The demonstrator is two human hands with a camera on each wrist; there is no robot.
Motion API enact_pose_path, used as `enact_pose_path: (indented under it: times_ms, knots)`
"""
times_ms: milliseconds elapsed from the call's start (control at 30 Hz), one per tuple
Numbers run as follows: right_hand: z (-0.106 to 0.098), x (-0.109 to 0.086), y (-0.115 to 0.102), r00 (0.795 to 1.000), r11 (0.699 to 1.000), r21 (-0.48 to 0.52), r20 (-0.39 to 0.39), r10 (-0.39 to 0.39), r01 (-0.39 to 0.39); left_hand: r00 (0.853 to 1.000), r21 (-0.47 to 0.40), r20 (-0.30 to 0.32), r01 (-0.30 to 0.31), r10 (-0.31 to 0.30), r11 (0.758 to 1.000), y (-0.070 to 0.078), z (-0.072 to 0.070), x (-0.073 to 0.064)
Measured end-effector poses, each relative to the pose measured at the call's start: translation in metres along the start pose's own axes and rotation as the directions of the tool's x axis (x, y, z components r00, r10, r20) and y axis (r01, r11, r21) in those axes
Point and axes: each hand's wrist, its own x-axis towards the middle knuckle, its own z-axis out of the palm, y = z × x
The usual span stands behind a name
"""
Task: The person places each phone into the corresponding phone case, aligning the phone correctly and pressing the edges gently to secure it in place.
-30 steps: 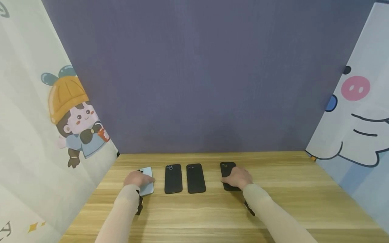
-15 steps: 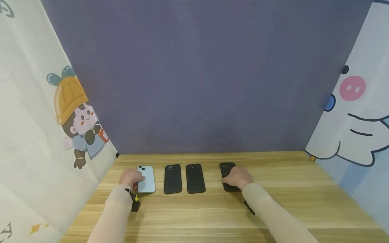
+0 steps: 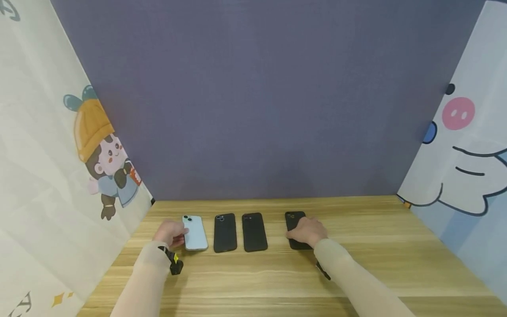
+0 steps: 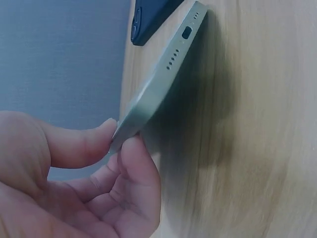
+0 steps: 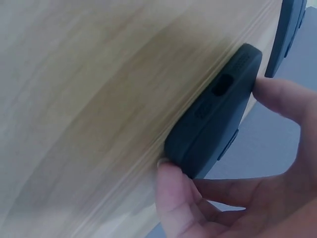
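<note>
My left hand (image 3: 170, 231) pinches the left edge of a light blue smartphone (image 3: 196, 235) between thumb and curled fingers. In the left wrist view, this phone (image 4: 158, 84) is tilted, its port end facing the camera and a shadow on the table beneath it. At the right, my right hand (image 3: 308, 231) grips a black smartphone (image 3: 294, 220) across its width, thumb on one long side and fingers on the other. The right wrist view shows that black phone (image 5: 215, 114) low against the table, port end toward the camera. My hand hides part of its back.
Between my hands, two more black smartphones (image 3: 225, 233) (image 3: 255, 232) lie side by side, backs up. The wooden table (image 3: 253, 281) ends at a dark grey-purple panel (image 3: 253, 101). Printed cloth panels (image 3: 35, 154) stand at both sides.
My left hand has drawn back to the phone's left edge. The light blue phone has shifted slightly right and turned a little. My right hand stays on its black phone.
</note>
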Motion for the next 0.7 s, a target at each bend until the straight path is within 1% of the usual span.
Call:
enact_pose_path:
  times_ms: [200, 333, 533, 700]
  knots:
    - [0.000, 0.000, 0.001, 1.000, 1.000, 0.008, -0.006, 0.001, -0.001, 0.999, -0.007, 0.030, -0.017, 0.017, 1.000, 0.004, 0.000, -0.003]
    - [0.002, 0.003, 0.003, 1.000, 1.000, 0.022, -0.016, -0.004, 0.004, 0.999, -0.048, 0.042, -0.029, 0.031, 0.998, 0.003, 0.005, -0.001]
    - [0.004, 0.005, 0.005, 1.000, 0.999, 0.036, -0.030, -0.005, 0.006, 0.991, -0.080, 0.081, -0.098, 0.104, 0.992, 0.005, 0.016, 0.001]
    - [0.002, 0.001, 0.003, 0.999, 0.995, 0.099, -0.037, -0.024, 0.028, 0.984, -0.097, 0.094, -0.141, 0.150, 0.985, 0.007, 0.029, -0.004]
